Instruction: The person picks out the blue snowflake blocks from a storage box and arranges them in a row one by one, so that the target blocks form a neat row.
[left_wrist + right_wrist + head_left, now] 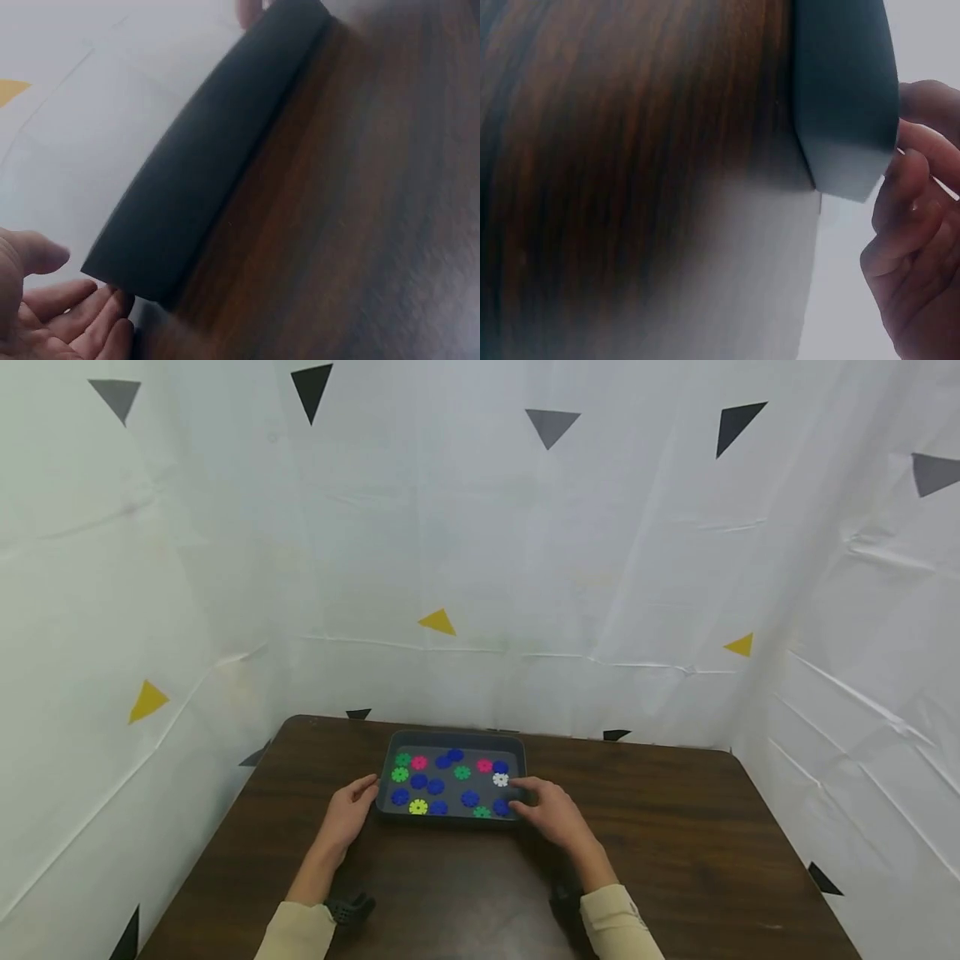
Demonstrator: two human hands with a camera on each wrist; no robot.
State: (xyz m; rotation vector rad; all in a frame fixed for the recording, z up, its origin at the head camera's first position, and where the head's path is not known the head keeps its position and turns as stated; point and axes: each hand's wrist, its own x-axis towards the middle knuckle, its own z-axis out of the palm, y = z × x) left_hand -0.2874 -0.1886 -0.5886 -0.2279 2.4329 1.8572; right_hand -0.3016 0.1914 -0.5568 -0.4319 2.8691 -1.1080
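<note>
A dark grey rectangular tray (pixel 452 740) lies on the wooden table with several small notched plastic discs spread inside, in blue, green, pink, yellow and white. My left hand (pixel 350 810) is at the tray's left side, its fingertips by the wall; the left wrist view shows the thumb apart from the tray corner and the fingers beside it. Over the right rim reaches my right hand (pixel 553 812), index finger and thumb spread, close to the white disc (pixel 500 780). In the right wrist view its other fingers bend loosely beside the tray's outer wall (pixel 847 90).
The brown wooden table (pixel 675 827) extends on both sides of the tray and in front of it. A white sheet (pixel 480 527) with black, grey and yellow triangles hangs behind and at both sides. Dark wrist straps (pixel 351 909) sit below the hands.
</note>
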